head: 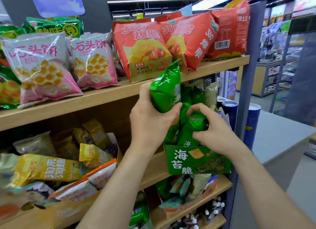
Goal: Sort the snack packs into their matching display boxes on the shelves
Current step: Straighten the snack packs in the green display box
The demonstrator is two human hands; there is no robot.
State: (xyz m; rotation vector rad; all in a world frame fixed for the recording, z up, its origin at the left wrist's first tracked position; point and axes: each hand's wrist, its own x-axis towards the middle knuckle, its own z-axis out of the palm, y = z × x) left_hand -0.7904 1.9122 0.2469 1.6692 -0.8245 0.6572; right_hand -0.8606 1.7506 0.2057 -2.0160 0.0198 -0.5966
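Store aisle: wooden shelves [68,107], with more racks far off on the right.
Left hand [150,119]: grips a raised seaweed pack [166,88] just above the green display box [196,162].
Right hand [212,133]: fingers curl on a boxed seaweed pack [193,126] standing inside that box.
Risk: the box looks crammed and sits at the shelf lip, so forcing the raised pack in may crush it, pop neighbours out or tip the box forward.
Count: two pink cracker bags [42,69]; at least three red crisp bags [142,50]; two green packs in hand; one green box, its other packs too overlapped to count.
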